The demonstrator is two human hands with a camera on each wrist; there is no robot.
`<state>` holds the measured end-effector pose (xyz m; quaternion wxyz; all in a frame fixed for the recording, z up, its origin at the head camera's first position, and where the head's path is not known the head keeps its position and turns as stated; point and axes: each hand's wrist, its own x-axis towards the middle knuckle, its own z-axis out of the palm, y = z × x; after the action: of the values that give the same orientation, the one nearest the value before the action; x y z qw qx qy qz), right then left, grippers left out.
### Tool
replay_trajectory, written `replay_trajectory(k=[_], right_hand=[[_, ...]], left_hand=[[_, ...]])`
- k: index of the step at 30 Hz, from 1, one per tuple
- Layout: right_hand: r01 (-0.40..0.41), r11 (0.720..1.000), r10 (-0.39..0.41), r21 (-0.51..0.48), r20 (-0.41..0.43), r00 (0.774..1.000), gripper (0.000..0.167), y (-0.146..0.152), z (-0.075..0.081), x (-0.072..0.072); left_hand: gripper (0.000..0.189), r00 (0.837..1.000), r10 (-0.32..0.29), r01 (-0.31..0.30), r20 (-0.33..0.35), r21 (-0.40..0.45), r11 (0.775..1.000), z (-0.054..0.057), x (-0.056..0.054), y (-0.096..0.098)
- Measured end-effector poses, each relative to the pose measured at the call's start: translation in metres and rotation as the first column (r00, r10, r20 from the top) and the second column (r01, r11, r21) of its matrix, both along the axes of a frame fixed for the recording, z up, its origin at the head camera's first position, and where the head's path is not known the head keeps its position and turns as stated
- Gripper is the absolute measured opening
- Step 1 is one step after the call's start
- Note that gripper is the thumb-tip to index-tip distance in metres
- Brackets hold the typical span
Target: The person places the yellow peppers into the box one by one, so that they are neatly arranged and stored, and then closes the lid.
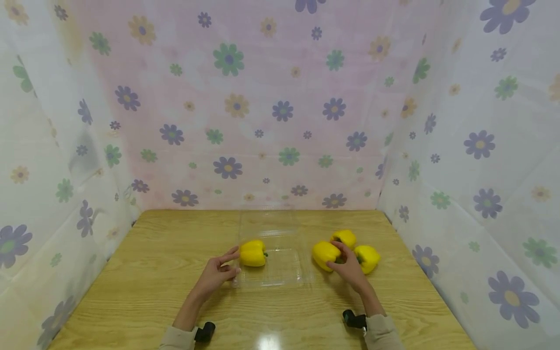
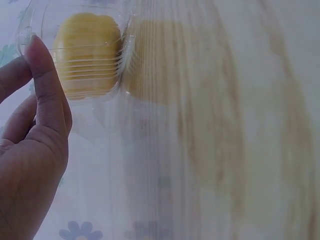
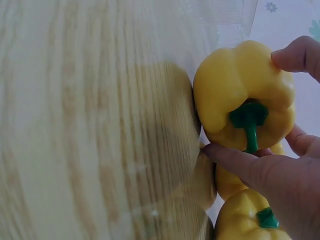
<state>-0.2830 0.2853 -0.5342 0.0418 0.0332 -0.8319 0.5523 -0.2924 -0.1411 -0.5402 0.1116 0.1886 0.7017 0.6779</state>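
A yellow bell pepper (image 1: pixel 252 253) with a green stem lies on its side in the left part of a clear plastic clamshell container (image 1: pixel 280 283), whose lid is folded back. At the container's left edge is my left hand (image 1: pixel 215 276); its fingertips hold the rim, seen closer in the left wrist view (image 2: pixel 37 165). My right hand (image 1: pixel 350 268) grips a second yellow bell pepper (image 1: pixel 324 255) between thumb and fingers, right of the container. That pepper's green stem faces the palm in the right wrist view (image 3: pixel 250 122). Whether it touches the table is hard to tell.
Two more yellow bell peppers, one farther back (image 1: pixel 345 237) and one to the right (image 1: pixel 370 259), lie close around my right hand. The wooden table (image 1: pixel 175 243) is bordered by a flower-patterned sheet (image 1: pixel 262 121) at the back and sides.
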Motion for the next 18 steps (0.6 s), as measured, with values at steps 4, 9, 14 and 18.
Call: replay_trajectory(k=[4, 9, 14, 18], right_hand=[[-0.014, 1.000, 0.014, 0.007, 0.016, 1.000, 0.069, -0.002, 0.002, 0.002], [0.020, 0.999, -0.021, 0.031, 0.048, 0.999, 0.077, -0.007, 0.002, -0.001], [0.048, 0.998, -0.049, 0.035, 0.027, 0.998, 0.077, -0.012, -0.003, -0.002], [0.057, 0.996, -0.059, 0.065, 0.027, 0.998, 0.076, -0.014, -0.003, -0.001]], left_hand=[[0.057, 1.000, 0.003, -0.003, 0.009, 0.002, 1.000, 0.001, 0.001, 0.000], [0.057, 1.000, -0.004, 0.004, -0.004, 0.007, 1.000, 0.001, 0.003, 0.001], [0.056, 1.000, 0.013, -0.013, -0.014, 0.001, 1.000, 0.003, 0.003, 0.002], [0.055, 1.000, 0.020, -0.020, -0.020, -0.001, 1.000, 0.003, 0.004, 0.003]])
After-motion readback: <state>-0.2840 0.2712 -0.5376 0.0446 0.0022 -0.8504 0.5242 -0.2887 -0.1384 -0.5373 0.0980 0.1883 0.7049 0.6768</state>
